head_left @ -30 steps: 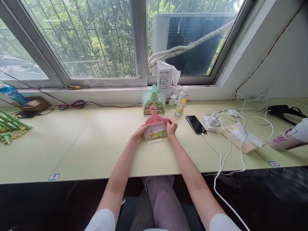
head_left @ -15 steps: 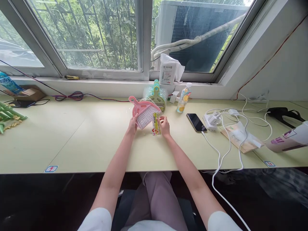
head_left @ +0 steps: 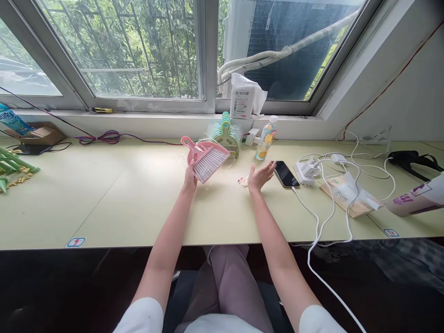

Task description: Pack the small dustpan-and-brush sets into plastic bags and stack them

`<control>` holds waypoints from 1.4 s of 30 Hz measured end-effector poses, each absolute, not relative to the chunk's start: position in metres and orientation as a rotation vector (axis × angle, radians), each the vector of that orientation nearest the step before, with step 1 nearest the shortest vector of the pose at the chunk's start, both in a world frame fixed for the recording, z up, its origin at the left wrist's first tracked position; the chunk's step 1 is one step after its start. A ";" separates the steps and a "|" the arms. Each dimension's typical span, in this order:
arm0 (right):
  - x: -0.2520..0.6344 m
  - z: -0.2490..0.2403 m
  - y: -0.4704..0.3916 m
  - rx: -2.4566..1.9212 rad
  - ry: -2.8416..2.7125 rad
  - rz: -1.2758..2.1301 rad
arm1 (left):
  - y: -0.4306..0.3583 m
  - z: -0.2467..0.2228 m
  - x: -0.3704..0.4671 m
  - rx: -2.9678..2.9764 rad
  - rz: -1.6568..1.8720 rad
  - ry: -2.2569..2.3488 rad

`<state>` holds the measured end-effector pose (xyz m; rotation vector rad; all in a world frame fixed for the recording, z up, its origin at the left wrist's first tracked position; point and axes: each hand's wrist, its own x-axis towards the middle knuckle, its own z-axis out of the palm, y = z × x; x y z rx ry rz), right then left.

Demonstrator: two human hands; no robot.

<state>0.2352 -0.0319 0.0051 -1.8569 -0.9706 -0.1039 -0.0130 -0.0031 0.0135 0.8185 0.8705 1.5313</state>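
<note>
My left hand grips a pink dustpan and brush set by its lower left edge. The set is tilted above the table, its white bristles face me, and clear plastic wrap shows around it. To the right, my right hand is open with the fingers spread, holding nothing. A small printed card or packet shows just left of that hand, partly hidden by it. Behind the pink set, several green dustpan and brush sets in clear plastic stand in a row against the wall.
Right of my right hand are a phone on a cable, a white power strip with tangled cords, and a tissue pack. A drink bottle stands behind. Green stalks lie at the far left of the table.
My right hand has let go of the printed yellow packet, moved right and spread its fingers. The pink set has shifted slightly left in my left hand.
</note>
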 end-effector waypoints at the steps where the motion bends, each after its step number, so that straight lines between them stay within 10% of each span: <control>1: 0.230 0.007 -0.035 -1.778 -1.044 -0.113 | -0.005 0.014 -0.011 0.831 1.514 0.855; 16: 0.186 -0.006 -0.032 -0.892 -0.799 1.276 | -0.018 0.015 0.005 1.122 1.221 0.718; 42: 0.215 0.002 -0.029 -0.920 -0.753 1.310 | 0.021 -0.002 -0.106 0.451 1.881 1.734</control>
